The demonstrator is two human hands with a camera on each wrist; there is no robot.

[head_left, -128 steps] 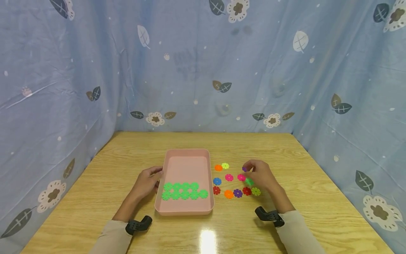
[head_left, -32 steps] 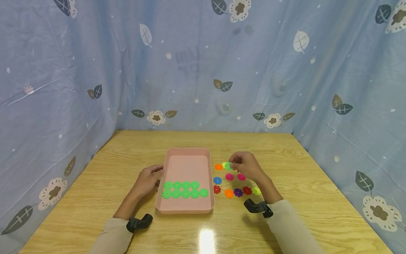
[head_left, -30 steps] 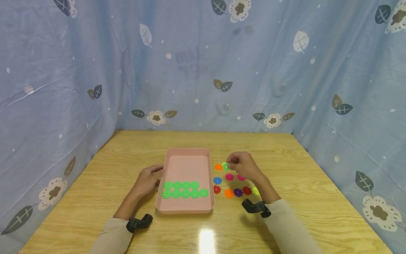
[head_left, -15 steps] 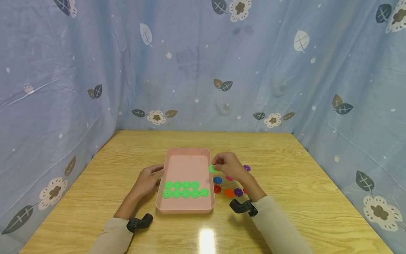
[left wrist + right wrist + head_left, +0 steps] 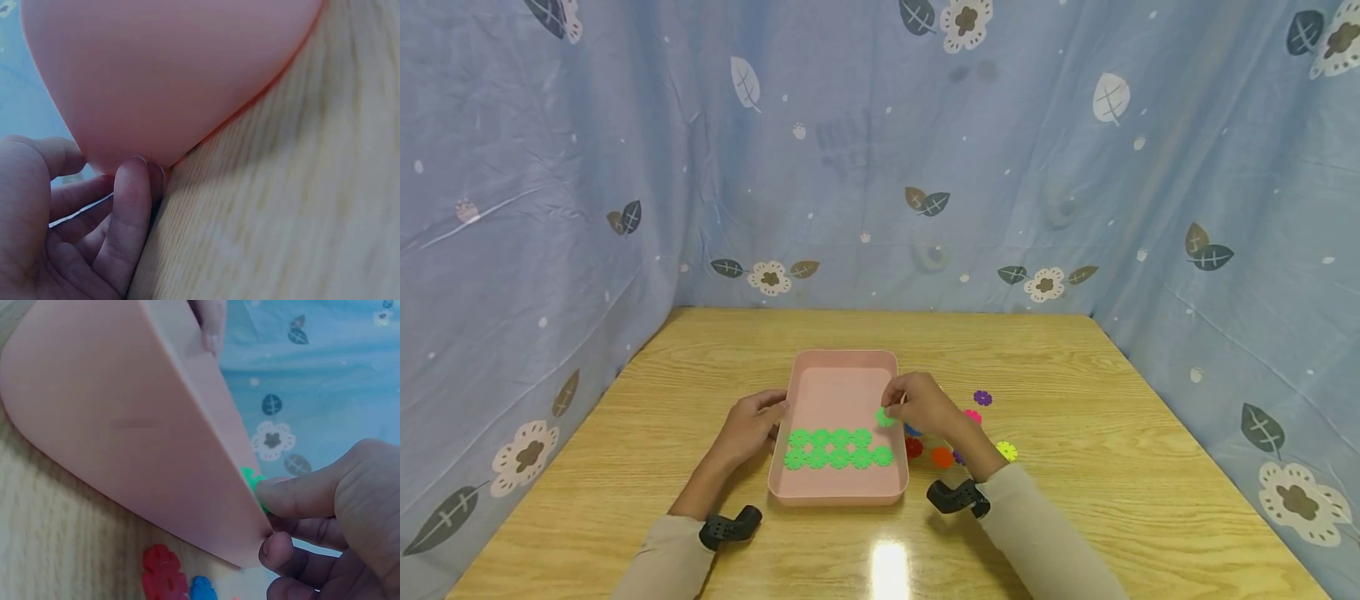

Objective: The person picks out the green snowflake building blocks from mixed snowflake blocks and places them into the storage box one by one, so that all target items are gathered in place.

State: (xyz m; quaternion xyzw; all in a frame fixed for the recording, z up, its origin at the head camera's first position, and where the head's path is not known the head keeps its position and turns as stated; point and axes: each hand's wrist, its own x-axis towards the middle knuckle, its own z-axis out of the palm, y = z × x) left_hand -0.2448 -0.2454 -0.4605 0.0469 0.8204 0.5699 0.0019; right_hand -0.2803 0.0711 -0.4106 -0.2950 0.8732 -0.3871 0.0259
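Note:
A pink tray (image 5: 842, 383) lies on the wooden table, with two rows of green flower-shaped plastic discs (image 5: 839, 458) along its near end. My left hand (image 5: 747, 429) holds the tray's left side, its thumb at the rim; in the left wrist view the fingers of my left hand (image 5: 75, 231) bend against the outer wall. Just inside the tray's right wall, my right hand (image 5: 921, 402) pinches another green disc (image 5: 885, 417) between thumb and forefinger. In the right wrist view that green disc (image 5: 250, 480) is partly hidden behind the rim.
Right of the tray lie loose discs: a purple disc (image 5: 982, 398), a pink disc (image 5: 973, 416), a red disc (image 5: 913, 447), an orange disc (image 5: 942, 457) and a yellow disc (image 5: 1006, 451). My right hand and forearm cover others. A patterned blue curtain (image 5: 880, 167) surrounds the table.
My right hand took the green disc from among the loose discs, carried it left past the yellow and orange ones, then over the tray's right wall. The left hand stays in place.

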